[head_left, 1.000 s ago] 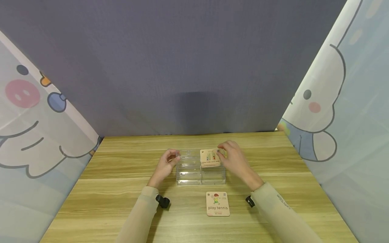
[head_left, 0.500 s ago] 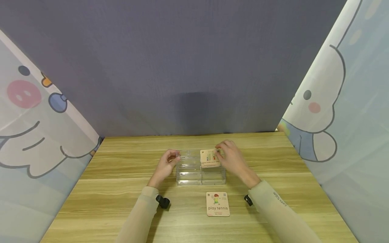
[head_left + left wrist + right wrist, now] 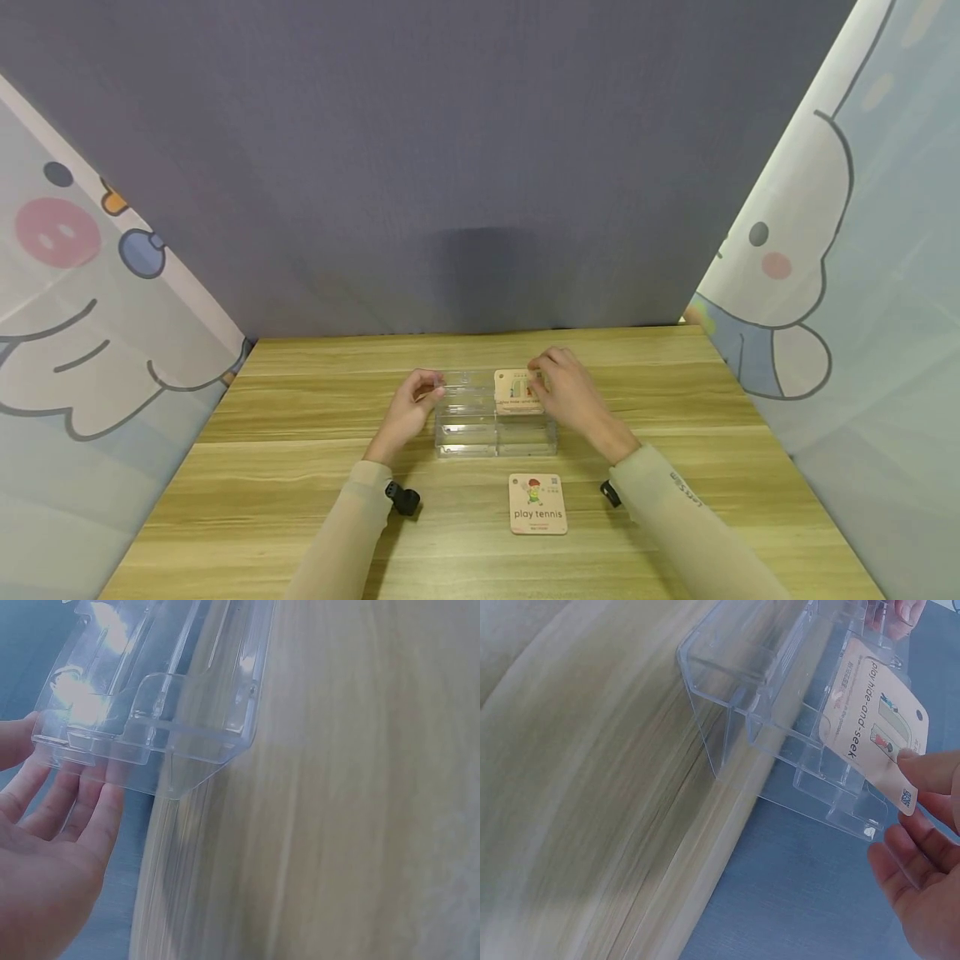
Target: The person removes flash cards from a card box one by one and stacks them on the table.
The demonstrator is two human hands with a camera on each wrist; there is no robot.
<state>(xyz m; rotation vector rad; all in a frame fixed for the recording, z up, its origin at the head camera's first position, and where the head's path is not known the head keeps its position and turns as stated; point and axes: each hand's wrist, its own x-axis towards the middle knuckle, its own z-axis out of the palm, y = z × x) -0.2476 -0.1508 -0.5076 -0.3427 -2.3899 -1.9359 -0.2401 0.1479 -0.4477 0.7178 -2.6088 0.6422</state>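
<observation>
A clear plastic tiered rack (image 3: 466, 433) with two columns of slots stands on the table. My left hand (image 3: 407, 408) pinches its upper left edge, the thumb in front and the fingers behind, as the left wrist view shows. A square "play hide-and-seek" card (image 3: 513, 392) sits at an upper slot of the right column, leaning back. My right hand (image 3: 573, 397) pinches this card by its upper right corner, next to the printed code. In the right wrist view the card (image 3: 870, 712) has its lower edge in the rack; how deep it goes I cannot tell.
A second square card reading "play tennis" (image 3: 537, 504) lies flat and face up on the wood-grain table (image 3: 300, 467), in front of the rack. Behind the table rises a dark grey panel (image 3: 480, 167), with cartoon-printed curtains (image 3: 892, 292) at both sides.
My right hand has shifted slightly left along the card's upper right corner, now covering more of it. The card has barely moved. My left hand and the rack stay where they were.
</observation>
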